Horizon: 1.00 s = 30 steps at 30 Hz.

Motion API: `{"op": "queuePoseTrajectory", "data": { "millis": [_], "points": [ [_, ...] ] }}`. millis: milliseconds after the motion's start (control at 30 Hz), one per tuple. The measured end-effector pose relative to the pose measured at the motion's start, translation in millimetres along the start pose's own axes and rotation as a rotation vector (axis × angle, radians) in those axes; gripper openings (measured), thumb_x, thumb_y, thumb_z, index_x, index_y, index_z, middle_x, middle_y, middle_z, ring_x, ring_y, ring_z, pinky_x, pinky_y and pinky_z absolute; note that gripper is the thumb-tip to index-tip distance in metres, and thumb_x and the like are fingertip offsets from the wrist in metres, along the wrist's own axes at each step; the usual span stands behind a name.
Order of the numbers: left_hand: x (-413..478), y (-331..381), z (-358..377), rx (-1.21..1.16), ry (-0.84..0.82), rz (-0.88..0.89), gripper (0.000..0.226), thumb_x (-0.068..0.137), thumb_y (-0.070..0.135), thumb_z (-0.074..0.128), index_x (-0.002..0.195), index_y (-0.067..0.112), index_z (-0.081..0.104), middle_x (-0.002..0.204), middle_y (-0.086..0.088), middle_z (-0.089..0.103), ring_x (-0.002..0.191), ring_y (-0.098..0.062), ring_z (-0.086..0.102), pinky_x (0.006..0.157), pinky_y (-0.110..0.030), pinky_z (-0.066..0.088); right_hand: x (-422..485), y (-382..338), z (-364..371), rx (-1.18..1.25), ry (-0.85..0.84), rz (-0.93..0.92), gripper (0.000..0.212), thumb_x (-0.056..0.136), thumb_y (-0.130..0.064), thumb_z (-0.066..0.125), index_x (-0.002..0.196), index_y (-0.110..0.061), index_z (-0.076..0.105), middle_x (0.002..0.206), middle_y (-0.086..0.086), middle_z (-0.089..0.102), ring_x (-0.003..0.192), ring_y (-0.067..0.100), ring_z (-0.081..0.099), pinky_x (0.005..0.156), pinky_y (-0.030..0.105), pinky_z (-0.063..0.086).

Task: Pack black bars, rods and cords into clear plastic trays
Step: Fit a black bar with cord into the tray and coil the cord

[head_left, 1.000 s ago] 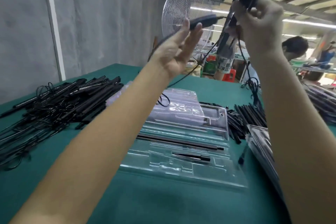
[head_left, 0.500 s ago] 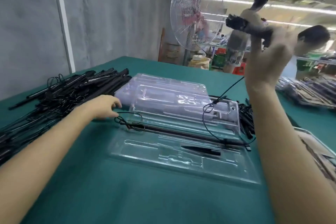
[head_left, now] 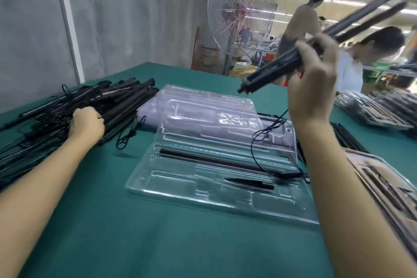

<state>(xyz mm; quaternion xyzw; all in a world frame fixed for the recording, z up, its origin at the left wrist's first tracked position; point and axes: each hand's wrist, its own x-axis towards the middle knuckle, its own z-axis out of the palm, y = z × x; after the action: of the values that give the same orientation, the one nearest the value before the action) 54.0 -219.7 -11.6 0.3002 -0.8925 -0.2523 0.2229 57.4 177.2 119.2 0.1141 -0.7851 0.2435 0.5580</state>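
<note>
On green table, clear tray [head_left: 171, 189], long black bar [head_left: 216, 161] slotted inside

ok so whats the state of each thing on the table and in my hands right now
left hand: curled in the loose pile of black bars and cords, grip hidden
right hand: grips a bundle of black bars, raised and tilted
front clear plastic tray: flat, partly filled
long black rod: lying in a tray channel
short black tapered piece: lying in the tray
thin black cord: draped loose over the tray
</note>
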Motion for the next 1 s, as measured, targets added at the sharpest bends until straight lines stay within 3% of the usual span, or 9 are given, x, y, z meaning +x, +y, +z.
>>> {"op": "queuePoseTrajectory", "data": {
  "millis": [100,200,267,367,433,533,600,867,1000],
  "points": [
    [-3,5,0,0.041,-0.017,-0.154,0.041,0.084,-0.008,0.052,0.125,-0.013,0.046,0.130,-0.033,0.046,0.115,-0.045,0.049,0.089,-0.042,0.044,-31,9,5,-0.079,-0.127,0.150,0.036,0.092,0.000,0.052,0.129,-0.001,0.054,0.141,0.016,0.040,0.128,0.026,0.044,0.110,0.025,0.028],
    [-16,21,-9,0.204,-0.114,-0.070,0.067,0.085,0.001,0.051,0.146,0.013,0.024,0.152,-0.017,0.021,0.122,-0.045,0.042,0.094,-0.048,0.040,-50,16,5,-0.079,-0.208,0.234,0.040,0.088,0.005,0.051,0.127,-0.001,0.056,0.137,0.018,0.042,0.122,0.029,0.046,0.102,0.025,0.034],
    [-29,42,-12,0.282,-0.049,0.115,0.051,0.085,0.005,0.050,0.135,0.014,0.044,0.146,-0.015,0.032,0.119,-0.042,0.044,0.092,-0.046,0.040,-58,15,8,-0.092,-0.244,0.241,0.040,0.087,0.004,0.054,0.125,-0.004,0.058,0.131,0.017,0.045,0.115,0.030,0.046,0.095,0.027,0.037],
    [-63,88,-15,-0.193,0.040,0.492,0.025,0.089,0.006,0.051,0.112,0.007,0.062,0.120,-0.014,0.057,0.111,-0.032,0.049,0.090,-0.034,0.041,-66,2,15,-0.109,-0.257,0.166,0.037,0.086,-0.002,0.062,0.123,-0.007,0.061,0.120,0.016,0.050,0.105,0.030,0.046,0.088,0.028,0.038],
    [-95,123,-20,-0.537,-0.217,0.494,0.017,0.095,0.022,0.050,0.102,0.011,0.062,0.108,-0.007,0.063,0.096,-0.025,0.060,0.073,-0.024,0.048,-69,-10,19,-0.100,-0.226,0.104,0.036,0.080,0.000,0.068,0.116,-0.005,0.066,0.112,0.018,0.054,0.097,0.032,0.049,0.083,0.030,0.041],
    [-128,159,-23,-0.750,-0.864,0.254,0.042,0.095,0.052,0.037,0.099,0.016,0.058,0.099,-0.010,0.068,0.072,-0.025,0.070,0.050,-0.026,0.054,-78,-30,21,-0.125,-0.119,-0.011,0.029,0.064,0.012,0.074,0.091,-0.001,0.072,0.091,0.020,0.059,0.077,0.033,0.055,0.066,0.033,0.047],
    [-133,166,-19,-0.801,-1.000,0.205,0.044,0.094,0.052,0.043,0.099,0.012,0.061,0.078,-0.007,0.072,0.053,-0.018,0.065,0.042,-0.022,0.049,-84,-36,19,-0.149,-0.058,-0.062,0.030,0.056,0.014,0.077,0.082,0.000,0.070,0.081,0.018,0.058,0.068,0.031,0.055,0.059,0.032,0.046],
    [-114,143,-14,-0.867,-0.883,0.402,0.017,0.081,0.031,0.066,0.082,0.016,0.074,0.058,0.007,0.055,0.047,-0.005,0.045,0.041,-0.014,0.038,-105,-27,16,0.026,-0.087,-0.158,0.025,0.066,0.006,0.075,0.090,0.002,0.068,0.080,0.013,0.062,0.062,0.024,0.059,0.052,0.026,0.046],
    [-105,135,-18,-0.805,-0.707,0.542,0.013,0.086,0.027,0.063,0.084,0.016,0.069,0.055,0.009,0.052,0.048,-0.008,0.044,0.045,-0.017,0.038,-107,-23,13,-0.003,-0.141,-0.249,0.021,0.083,-0.023,0.055,0.086,-0.007,0.069,0.081,0.003,0.068,0.065,0.021,0.060,0.062,0.030,0.044]
  ]
}}
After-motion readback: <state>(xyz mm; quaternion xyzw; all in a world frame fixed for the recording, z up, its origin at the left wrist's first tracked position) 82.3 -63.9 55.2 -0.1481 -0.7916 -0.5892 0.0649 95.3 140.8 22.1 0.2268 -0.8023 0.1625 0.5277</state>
